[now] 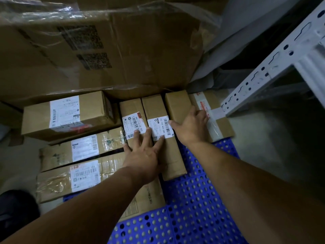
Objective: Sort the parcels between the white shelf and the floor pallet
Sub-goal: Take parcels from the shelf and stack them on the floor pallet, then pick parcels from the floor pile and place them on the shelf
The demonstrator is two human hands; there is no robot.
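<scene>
Our left hand and right hand press flat-fingered on narrow brown cardboard parcels; we'd push evenly, keeping them square on the blue perforated pallet.

The left hand reaches forward and lies flat, fingers spread wide. The right hand lies flat too, thumb out.
</scene>
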